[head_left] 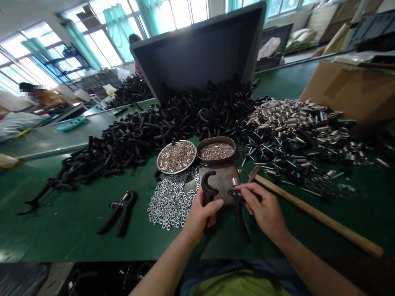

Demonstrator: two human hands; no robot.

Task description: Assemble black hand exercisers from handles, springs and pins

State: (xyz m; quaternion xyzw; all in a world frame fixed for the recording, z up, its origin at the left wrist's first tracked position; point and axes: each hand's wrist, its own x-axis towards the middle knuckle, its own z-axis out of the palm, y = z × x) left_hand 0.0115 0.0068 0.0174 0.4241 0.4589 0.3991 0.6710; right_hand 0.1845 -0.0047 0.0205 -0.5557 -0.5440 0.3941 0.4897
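My left hand [200, 211] is closed around a black hooked clamp half [208, 185], its curved jaw pointing up. In my right hand [263, 207] is a black clamp handle [239, 218] with its long grip hanging down. A silver coil spring [235, 181] sits at the top of that handle, beside my right fingertips. The two black parts are apart, held over a flat metal plate [221, 176] on the green table. To the left lies a put-together black spring clamp [120, 213] with its handles spread.
Loose nuts [169, 201] lie left of the plate. Behind it stand a round dish of pins [176, 157] and an oval tin of small metal parts [216, 151]. A hammer [317, 213] lies at right, near piled springs [284, 117]. Black parts [129, 139] spill from a tipped grey bin [200, 49].
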